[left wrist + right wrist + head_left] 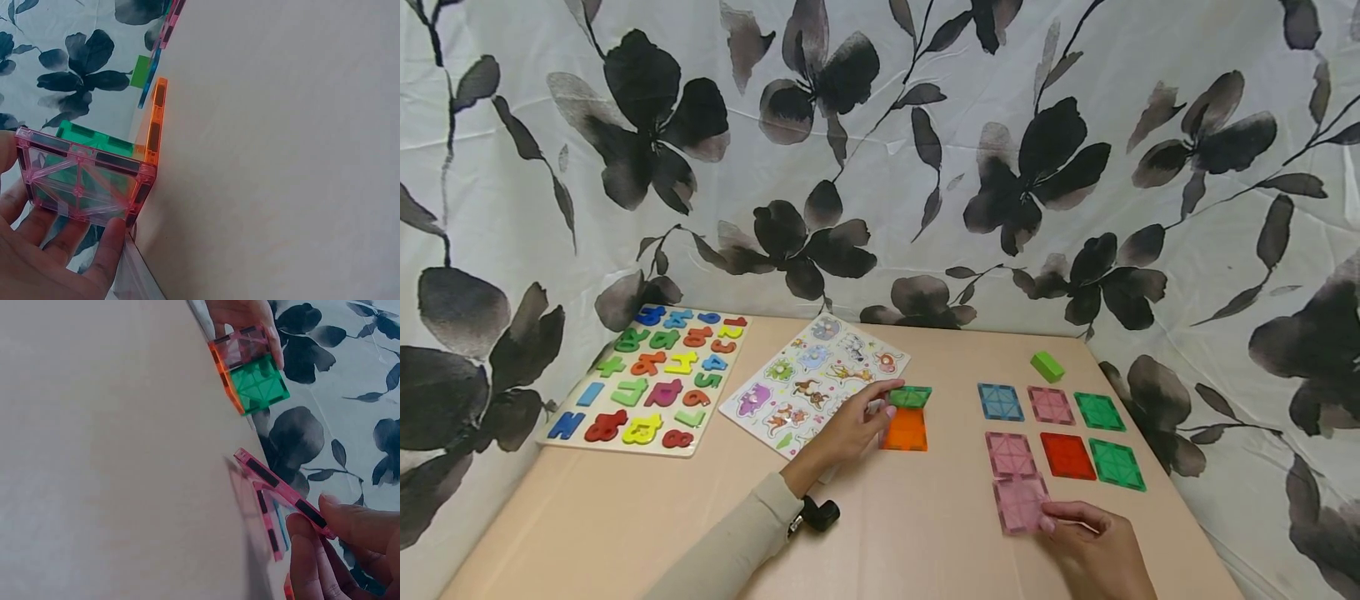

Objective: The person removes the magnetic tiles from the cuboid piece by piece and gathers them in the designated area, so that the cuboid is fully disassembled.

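Note:
My left hand (pixel 850 429) grips an upright pink magnetic tile (pixel 79 176), thumb near one corner and fingers spread along its outer face. That tile meets a flat orange magnetic tile (pixel 906 430) and a standing green magnetic tile (pixel 259 385), forming a corner. In the head view the left hand mostly hides this pink tile. My right hand (pixel 1093 546) pinches another pink magnetic tile (pixel 1019 505) by its edge between thumb and fingers. The right wrist view shows it tilted over the table, and a flat pink tile (pixel 1011 455) lies just beyond it.
Blue (pixel 1000 402), pink (pixel 1051 406), red (pixel 1068 456) and green tiles (pixel 1100 412) lie at the right, with a green block (pixel 1047 367) behind. Left are a number puzzle board (pixel 677 451) and an animal sticker sheet (pixel 891 337). Floral cloth (pixel 925 208) hangs behind the table.

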`<state>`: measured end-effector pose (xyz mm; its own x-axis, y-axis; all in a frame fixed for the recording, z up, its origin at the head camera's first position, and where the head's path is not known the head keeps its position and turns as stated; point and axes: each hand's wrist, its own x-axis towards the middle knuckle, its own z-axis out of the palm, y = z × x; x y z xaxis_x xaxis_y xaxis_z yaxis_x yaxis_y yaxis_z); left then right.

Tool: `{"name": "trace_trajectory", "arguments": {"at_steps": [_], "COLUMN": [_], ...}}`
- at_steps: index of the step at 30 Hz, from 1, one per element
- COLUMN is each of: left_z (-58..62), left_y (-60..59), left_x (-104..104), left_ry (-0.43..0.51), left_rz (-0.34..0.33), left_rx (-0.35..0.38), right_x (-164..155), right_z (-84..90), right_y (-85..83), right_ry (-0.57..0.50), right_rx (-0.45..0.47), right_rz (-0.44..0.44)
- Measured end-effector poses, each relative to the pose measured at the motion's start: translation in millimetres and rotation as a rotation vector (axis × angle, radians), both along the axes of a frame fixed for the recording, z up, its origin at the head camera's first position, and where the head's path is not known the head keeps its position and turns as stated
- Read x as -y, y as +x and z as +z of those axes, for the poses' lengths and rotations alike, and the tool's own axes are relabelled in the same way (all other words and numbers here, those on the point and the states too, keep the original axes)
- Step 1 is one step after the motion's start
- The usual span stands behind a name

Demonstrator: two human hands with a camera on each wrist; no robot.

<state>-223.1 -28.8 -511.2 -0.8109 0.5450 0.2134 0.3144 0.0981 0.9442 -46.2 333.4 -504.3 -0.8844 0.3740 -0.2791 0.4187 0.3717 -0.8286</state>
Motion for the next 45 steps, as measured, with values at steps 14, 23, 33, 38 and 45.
{"name": "trace_trajectory", "arguments": {"at_steps": [14, 23, 33, 38, 45], "left_z": [-0.9, -1.6, -3.6, -5.3, -5.1], "left_y": [-0.1, -1.1, -0.1, 0.3, 1.5], "left_x": [-0.1, 1.6, -1.4, -2.4, -2.2], "left_ry": [-0.001, -0.003, 0.013, 0.017, 0.032], "left_rz": [0.008, 0.025, 0.019, 0.015, -0.002], "left_rx": [-0.006, -0.018, -0.018, -0.02, -0.023], "right_x": [-3.9, 23.5, 70.6, 88.0, 112.8], "right_z": [7.8, 20.3, 17.7, 15.3, 25.0], "right_y": [4.0, -24.1, -74.0, -98.2, -140.5], "right_ry": [0.311, 0.306, 0.176, 0.211, 0.346], "right_rx": [0.053, -0.066, -0.204, -0.293, -0.45], "right_rz": [0.064, 0.157, 0.285, 0.349, 0.461]}}
